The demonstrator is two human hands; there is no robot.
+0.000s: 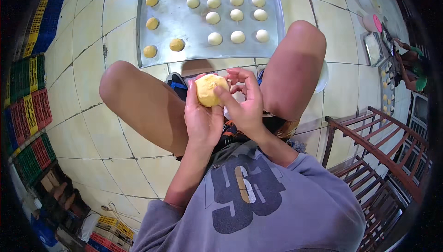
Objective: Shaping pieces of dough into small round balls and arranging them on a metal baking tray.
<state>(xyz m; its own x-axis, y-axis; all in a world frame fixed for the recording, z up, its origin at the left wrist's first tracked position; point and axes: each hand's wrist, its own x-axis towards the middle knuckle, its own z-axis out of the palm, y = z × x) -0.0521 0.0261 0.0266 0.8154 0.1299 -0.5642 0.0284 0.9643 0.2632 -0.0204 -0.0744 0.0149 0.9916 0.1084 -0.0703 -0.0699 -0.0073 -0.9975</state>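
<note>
My left hand [200, 120] cups a lumpy yellow dough ball [208, 90] between my knees. My right hand [242, 104] is at the ball's right side, its thumb pressed on the surface and its fingers curved, partly spread. A shallow metal tray [173, 26] lies on the floor beyond my knees. On it, several smooth pale dough balls [236, 14] sit in rows at the centre and right, and several yellow ones [176, 44] at the left.
Stacked coloured crates [32, 109] line the left side. A dark red slatted rack [378, 141] stands at the right. Beyond it another person [410, 67] works near more dough balls [387, 100] on a tray. A white container [322, 81] is partly behind my right knee on the tiled floor.
</note>
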